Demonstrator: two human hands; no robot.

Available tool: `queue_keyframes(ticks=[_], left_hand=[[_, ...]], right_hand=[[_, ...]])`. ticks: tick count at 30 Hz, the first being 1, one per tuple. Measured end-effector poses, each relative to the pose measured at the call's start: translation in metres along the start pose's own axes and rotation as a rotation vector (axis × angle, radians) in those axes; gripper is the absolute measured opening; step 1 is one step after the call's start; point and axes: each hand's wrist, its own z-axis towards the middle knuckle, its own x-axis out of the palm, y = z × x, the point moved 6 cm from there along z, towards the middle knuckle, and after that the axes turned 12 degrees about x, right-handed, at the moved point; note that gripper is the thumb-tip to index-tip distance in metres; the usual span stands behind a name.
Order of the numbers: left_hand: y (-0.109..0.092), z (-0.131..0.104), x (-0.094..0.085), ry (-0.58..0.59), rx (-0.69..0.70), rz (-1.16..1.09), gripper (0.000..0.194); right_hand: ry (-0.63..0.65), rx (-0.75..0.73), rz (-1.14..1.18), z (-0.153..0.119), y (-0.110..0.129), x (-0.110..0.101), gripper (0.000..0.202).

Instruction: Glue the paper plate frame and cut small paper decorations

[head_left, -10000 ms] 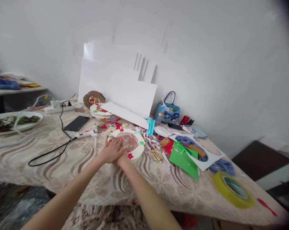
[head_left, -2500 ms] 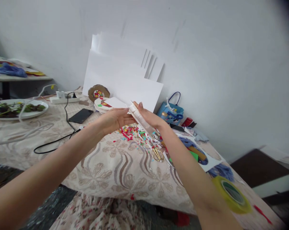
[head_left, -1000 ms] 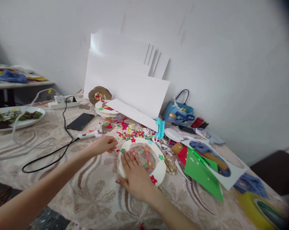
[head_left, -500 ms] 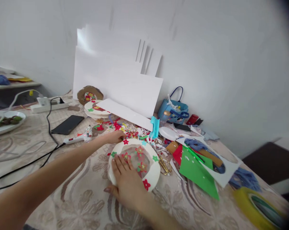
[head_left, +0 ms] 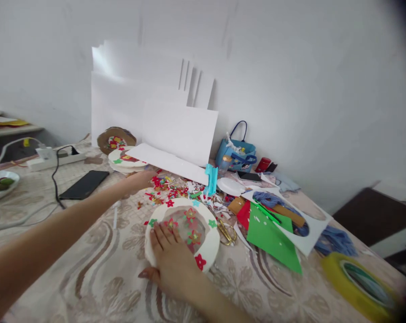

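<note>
While right hand (head_left: 174, 267) lies on flower-decorated disc (head_left: 187, 228), flat on bench (head_left: 125, 294), fingers spread, gripping nothing, left hand (head_left: 143, 178) is near paper scraps (head_left: 172, 188), finger state unclear. Light, even palm pressure advisable, sparing delicate-looking flower cutouts (head_left: 200, 261).

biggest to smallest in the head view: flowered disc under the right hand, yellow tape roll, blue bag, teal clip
1. Flowered disc and yellow tape roll, too alike to rank
2. Blue bag
3. Teal clip
</note>
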Motion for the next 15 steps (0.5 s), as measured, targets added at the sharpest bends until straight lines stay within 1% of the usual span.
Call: queue_keyframes(ticks=[2,4,5,7,9,11,15], left_hand=[[0.008,-0.02,0.006,0.125,-0.081,0.001,0.031],[0.013,-0.041,0.018,0.235,-0.158,-0.023,0.031],[0.014,-0.05,0.026,0.273,-0.189,-0.037,0.031],[0.011,-0.061,0.038,0.302,-0.218,-0.059,0.031],[0.005,-0.062,0.046,0.286,-0.213,-0.079,0.03],[-0.002,-0.052,0.045,0.238,-0.193,-0.102,0.029],[-0.009,-0.022,0.024,0.03,-0.137,-0.121,0.033]], right_hand=[[0.001,-0.004,0.001,0.0,0.0,0.001,0.077],[-0.002,-0.008,0.005,0.0,0.0,0.002,0.077],[-0.006,-0.009,0.007,0.001,0.0,0.002,0.076],[-0.014,-0.011,0.007,0.001,-0.001,0.002,0.077],[-0.017,-0.01,0.0,0.001,-0.001,0.003,0.078],[-0.016,-0.005,-0.008,0.001,-0.001,0.004,0.079],[-0.009,-0.007,-0.009,0.001,-0.001,0.005,0.077]])
